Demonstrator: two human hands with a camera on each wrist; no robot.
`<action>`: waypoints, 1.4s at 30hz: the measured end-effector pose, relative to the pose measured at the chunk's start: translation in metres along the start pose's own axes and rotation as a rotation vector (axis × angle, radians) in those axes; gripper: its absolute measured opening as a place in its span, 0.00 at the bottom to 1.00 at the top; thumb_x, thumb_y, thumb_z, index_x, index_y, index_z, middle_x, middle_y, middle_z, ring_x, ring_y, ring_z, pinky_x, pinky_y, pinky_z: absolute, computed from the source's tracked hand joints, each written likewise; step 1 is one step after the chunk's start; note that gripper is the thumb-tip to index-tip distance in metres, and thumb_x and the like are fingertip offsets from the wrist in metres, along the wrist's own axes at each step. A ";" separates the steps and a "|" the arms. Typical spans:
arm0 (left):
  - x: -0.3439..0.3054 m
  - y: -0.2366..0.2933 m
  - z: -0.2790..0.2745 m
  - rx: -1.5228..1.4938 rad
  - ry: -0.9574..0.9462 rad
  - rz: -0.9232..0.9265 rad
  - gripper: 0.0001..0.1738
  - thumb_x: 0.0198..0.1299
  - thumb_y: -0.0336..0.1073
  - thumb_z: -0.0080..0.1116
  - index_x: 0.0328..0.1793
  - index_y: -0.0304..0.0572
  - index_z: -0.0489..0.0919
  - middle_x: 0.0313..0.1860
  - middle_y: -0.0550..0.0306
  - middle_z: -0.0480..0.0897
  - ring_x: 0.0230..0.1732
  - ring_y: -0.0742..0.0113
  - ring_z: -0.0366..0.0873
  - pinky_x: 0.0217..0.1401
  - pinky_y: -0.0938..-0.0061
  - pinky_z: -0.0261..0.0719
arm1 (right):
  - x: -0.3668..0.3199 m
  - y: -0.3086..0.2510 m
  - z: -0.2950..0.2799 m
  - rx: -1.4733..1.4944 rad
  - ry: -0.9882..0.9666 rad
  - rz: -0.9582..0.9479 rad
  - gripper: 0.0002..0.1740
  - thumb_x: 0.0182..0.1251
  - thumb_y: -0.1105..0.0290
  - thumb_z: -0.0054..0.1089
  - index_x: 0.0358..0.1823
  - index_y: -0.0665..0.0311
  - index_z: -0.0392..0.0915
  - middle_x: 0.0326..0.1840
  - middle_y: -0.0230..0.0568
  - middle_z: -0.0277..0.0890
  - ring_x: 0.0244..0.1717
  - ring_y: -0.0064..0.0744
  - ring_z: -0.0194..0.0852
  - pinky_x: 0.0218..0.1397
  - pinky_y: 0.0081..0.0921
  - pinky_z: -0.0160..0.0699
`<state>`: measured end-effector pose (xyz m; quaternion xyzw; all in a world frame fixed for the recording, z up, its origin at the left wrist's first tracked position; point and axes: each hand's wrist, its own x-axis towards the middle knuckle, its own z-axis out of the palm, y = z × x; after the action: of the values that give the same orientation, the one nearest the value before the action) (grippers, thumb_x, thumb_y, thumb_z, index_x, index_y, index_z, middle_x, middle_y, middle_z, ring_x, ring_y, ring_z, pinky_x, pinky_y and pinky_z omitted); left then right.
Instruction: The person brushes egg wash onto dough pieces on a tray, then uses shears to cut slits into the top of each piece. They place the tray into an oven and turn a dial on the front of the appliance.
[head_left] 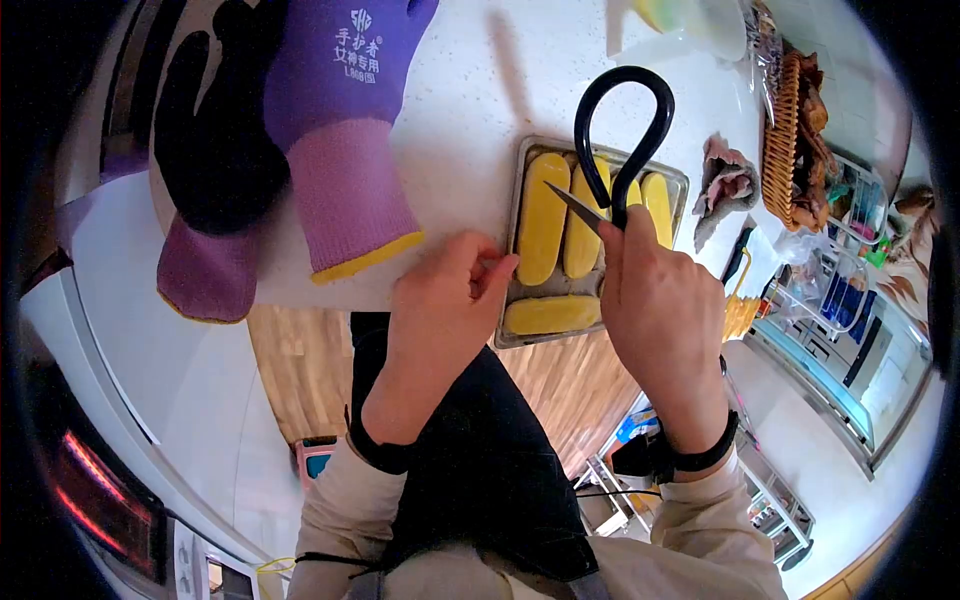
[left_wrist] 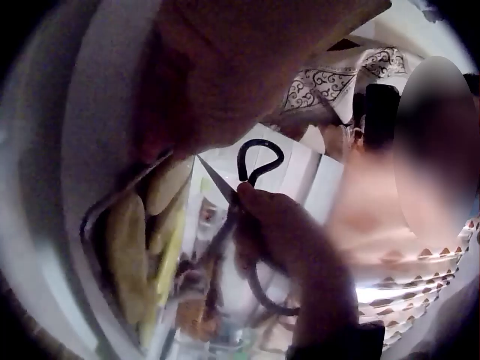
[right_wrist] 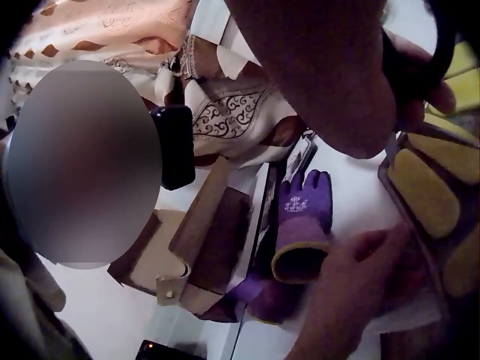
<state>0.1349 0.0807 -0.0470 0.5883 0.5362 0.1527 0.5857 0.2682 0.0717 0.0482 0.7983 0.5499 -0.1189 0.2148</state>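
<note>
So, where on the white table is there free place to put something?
Bare white surface between the purple glove and the tray, beyond the left hand. Crowded right of the tray: crumpled thing, wicker basket.

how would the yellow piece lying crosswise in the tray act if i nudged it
The yellow piece would probably roll or slide a little, given its long, rounded shape. The raised rim of the tray should keep it from going far. Its plump, smooth look hints that it may be soft and dent easily, though its firmness can't be confirmed.
</note>
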 end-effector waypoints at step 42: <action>0.007 0.003 0.005 0.009 -0.026 -0.131 0.08 0.52 0.34 0.59 0.30 0.34 0.78 0.20 0.55 0.80 0.20 0.72 0.79 0.23 0.79 0.76 | -0.009 0.003 0.011 0.017 -0.058 0.030 0.12 0.65 0.61 0.44 0.29 0.61 0.63 0.10 0.42 0.67 0.12 0.45 0.69 0.13 0.37 0.63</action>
<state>0.1429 0.0848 -0.0493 0.5566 0.5667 0.1039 0.5985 0.2680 0.0579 0.0426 0.8044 0.5305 -0.1436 0.2255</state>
